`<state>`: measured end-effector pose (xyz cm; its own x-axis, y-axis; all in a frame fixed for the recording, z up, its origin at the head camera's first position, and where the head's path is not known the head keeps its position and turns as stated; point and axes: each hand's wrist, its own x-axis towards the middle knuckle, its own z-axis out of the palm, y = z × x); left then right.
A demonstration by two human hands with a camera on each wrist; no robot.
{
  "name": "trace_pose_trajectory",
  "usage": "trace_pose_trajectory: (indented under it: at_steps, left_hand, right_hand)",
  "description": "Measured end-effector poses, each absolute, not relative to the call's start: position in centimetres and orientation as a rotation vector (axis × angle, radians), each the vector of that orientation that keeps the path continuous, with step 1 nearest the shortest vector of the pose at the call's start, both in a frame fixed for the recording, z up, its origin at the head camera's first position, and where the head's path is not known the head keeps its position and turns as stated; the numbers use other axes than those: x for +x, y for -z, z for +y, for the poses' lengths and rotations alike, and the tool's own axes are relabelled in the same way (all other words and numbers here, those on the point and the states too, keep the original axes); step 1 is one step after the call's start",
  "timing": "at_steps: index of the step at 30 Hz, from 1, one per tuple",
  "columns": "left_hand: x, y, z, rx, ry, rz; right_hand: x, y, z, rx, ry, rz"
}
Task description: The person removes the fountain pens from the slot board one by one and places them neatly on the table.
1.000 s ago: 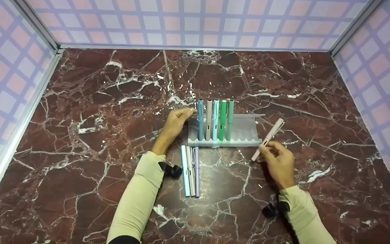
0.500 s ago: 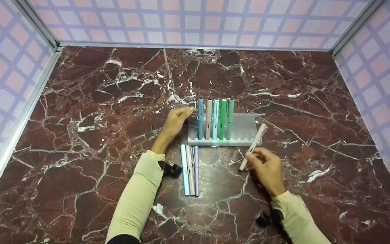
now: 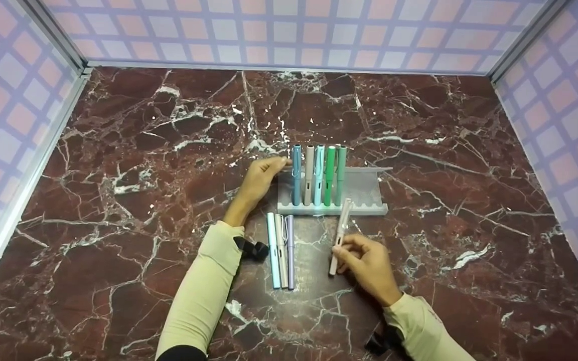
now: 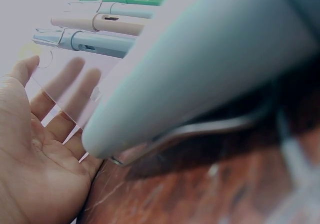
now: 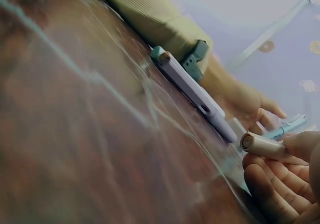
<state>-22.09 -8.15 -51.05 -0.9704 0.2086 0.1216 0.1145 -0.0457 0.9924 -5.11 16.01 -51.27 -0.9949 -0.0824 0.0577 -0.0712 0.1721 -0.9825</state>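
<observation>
A pale pink pen is slanting in the right hand, cap towards the clear rack. The left hand is gripping the rack's corner. Five pens, blue, taupe, light-blue, green and grey-green, are standing in the notches; three more pens, light-blue, beige and purple, are lying side by side in front.

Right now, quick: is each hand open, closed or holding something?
Left hand: holding the clear rack by its left edge.
Right hand: holding a pale pink pen between thumb and fingers.
</observation>
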Motion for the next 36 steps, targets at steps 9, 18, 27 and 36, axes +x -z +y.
trace_pose_trajectory:
  at_steps: [9,18,27,36]
  left_hand:
    - [-22.1,51.0,-8.2,0.349,-2.183,2.134]
    - [-22.1,51.0,-8.1,0.374,-2.197,2.137]
    - [-22.2,51.1,-8.0,0.349,-2.195,2.087]
    - [-22.1,51.1,-8.1,0.356,-2.205,2.1]
  right_hand:
    - [-4.9,51.0,15.4,-0.12,1.904,2.355]
    - [-4.1,50.6,14.3,-0.14,1.718,2.27]
    - [-3.7,50.4,13.6,-0.155,1.6,2.3]
    - [-4.0,50.4,13.1,-0.133,1.549,2.347]
